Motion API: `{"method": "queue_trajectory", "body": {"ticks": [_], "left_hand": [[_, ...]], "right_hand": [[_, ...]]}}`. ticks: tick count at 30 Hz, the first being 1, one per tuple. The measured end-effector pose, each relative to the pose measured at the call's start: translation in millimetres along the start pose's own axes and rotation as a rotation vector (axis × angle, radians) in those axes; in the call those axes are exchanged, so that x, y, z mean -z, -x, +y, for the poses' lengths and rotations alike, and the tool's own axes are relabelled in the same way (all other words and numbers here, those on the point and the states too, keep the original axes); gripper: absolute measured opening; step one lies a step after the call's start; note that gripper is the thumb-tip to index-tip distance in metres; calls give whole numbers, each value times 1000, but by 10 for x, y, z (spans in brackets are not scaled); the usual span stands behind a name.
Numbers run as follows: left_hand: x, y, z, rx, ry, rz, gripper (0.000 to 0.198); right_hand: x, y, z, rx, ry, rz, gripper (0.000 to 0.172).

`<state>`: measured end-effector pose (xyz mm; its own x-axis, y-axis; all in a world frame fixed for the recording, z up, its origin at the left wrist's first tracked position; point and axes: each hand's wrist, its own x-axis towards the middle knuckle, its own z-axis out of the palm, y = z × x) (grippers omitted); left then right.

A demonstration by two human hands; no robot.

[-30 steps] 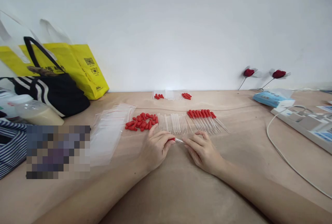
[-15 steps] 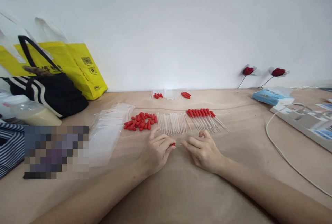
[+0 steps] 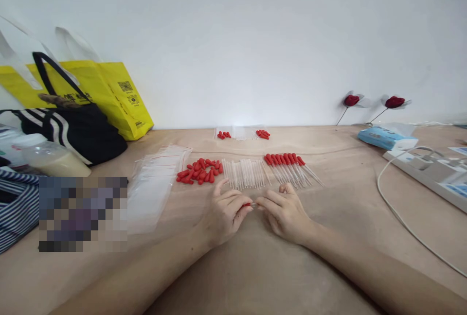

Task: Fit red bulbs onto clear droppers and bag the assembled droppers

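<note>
My left hand (image 3: 225,210) pinches a small red rubber bulb (image 3: 247,204) between thumb and forefinger. My right hand (image 3: 283,210) pinches a thin clear pipette tube (image 3: 257,205) whose end meets the bulb; the fingertips of both hands nearly touch. Just beyond my hands on the tan table (image 3: 255,266) lie a heap of loose red bulbs (image 3: 199,171), a row of bare clear tubes (image 3: 245,174) and a row of tubes fitted with red bulbs (image 3: 290,166).
Clear zip bags (image 3: 155,183) lie to the left. A black striped bag (image 3: 73,130), a yellow bag (image 3: 113,96) and a bottle (image 3: 51,159) stand far left. A power strip (image 3: 434,174) with a white cable (image 3: 397,213) and a blue packet (image 3: 385,137) lie right. More packed bulbs (image 3: 242,134) rest by the wall.
My hands have drawn closer together, so less of the clear tube shows between them. Both hands shifted slightly toward me.
</note>
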<state>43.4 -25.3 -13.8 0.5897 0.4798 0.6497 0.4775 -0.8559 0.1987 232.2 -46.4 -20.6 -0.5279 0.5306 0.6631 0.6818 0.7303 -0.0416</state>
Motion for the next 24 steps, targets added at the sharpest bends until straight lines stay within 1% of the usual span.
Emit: {"method": "queue_trajectory", "body": {"ticks": [2,7,10,13,16,18,19,20,22,24], "left_hand": [[35,-10,-25,32,-2,-16,7],[114,-22,-56,64,-18,-47,8],[121,-24,-50,69,-36,-72,8],[114,-29,-49,62,-57,-67,10],[112,-34,-73,57,-74,-84,12],[115,-35,-104,73,-99,-90,11],[116,-33,-123,93,-119,-85,14],[116,-30,-144,123,-142,-78,21],[109,-22,-185,197,-184,-76,34],[97,-12,-218,242,-206,-103,33]], "right_hand": [[23,1,23,-11,7,7,20],[80,8,76,-19,5,1,19],[90,6,82,-5,22,-12,20],[89,-1,62,12,82,-21,21],[85,-7,47,30,140,-56,21],[83,-11,73,19,131,-96,21],[81,-15,105,-8,114,-113,21],[78,-22,150,-55,94,-122,22],[63,-47,274,-204,49,-116,23],[36,-91,415,-390,1,-80,22]]}}
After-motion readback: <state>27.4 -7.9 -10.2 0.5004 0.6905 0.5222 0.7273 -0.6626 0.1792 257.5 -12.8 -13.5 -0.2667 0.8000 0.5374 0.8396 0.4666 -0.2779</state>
